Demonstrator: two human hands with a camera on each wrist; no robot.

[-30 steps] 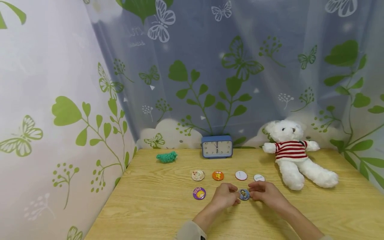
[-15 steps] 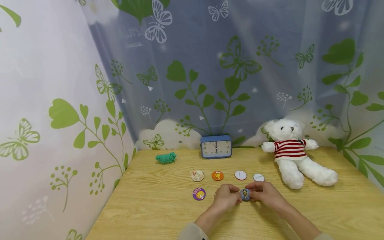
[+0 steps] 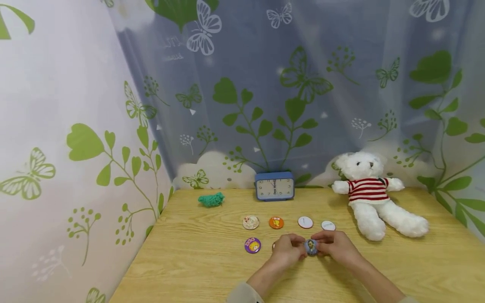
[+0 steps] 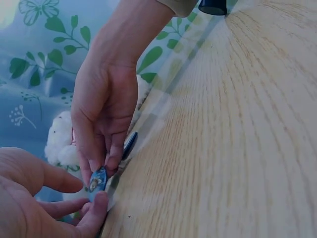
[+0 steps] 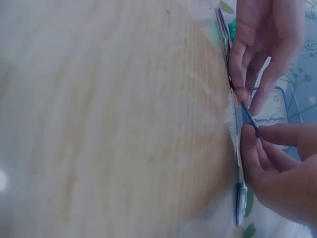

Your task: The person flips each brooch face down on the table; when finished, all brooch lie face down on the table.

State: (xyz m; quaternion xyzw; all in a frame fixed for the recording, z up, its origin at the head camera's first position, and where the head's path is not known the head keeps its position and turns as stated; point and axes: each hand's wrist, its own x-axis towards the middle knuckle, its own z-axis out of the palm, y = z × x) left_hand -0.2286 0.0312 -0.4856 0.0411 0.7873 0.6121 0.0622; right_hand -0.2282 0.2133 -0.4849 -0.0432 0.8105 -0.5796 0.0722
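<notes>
A round blue badge [image 3: 311, 247], printed with a dark-haired figure, is pinched by the left hand [image 3: 287, 250] and right hand [image 3: 338, 246]. It is held tilted, well in from the far edge of the worktop [image 3: 238, 196].

Head: I look forward and down from above the pale wood-grain table [image 3: 182, 261], widest view. Left wrist: low, close, tabletop slanted, white plush bear [image 4: 59, 141] behind. Right wrist: low, close, blue rectangular clock [image 5: 274, 103] behind. All share the bare left hand [image 3: 288, 250], bare right hand [image 3: 338, 246], small round blue badge [image 3: 311, 247].
</notes>
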